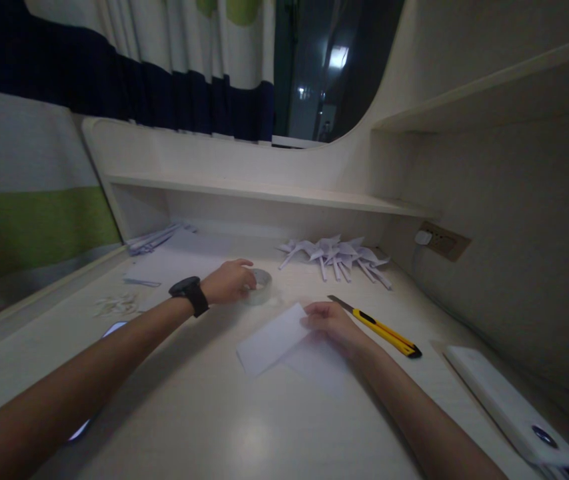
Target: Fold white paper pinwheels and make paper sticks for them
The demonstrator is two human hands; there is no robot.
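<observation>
1. Nearest, a flat thing like a phone (80, 430) lies partly hidden under the left arm. A long white case (504, 400) lies by the wall on the right.
2. The folded white paper (273, 341) is in the middle of the table. More paper spreads under it; I can't tell if it is one sheet or two.
3. The right hand (332, 325) pinches the paper's far right corner, thumb and fingers close together.
4. The paper looks very light and thin. It should bend and crease easily, so a soft pinch on an edge or a fold seems best.
5. A yellow knife (383, 331) lies just right of that hand with its blade out.
6. The left hand (230, 281) has bent fingers at the clear tape roll (263, 287), a bit farther back. I can't tell how tightly they hold it.
7. The roll is probably light but firm, smooth outside and maybe slippery. The ring's rim looks like a good place to hold.
8. Farthest back, paper pinwheels (337, 253) lie in a bunch. They look easy to squash, so their sticks seem safest to hold.
</observation>
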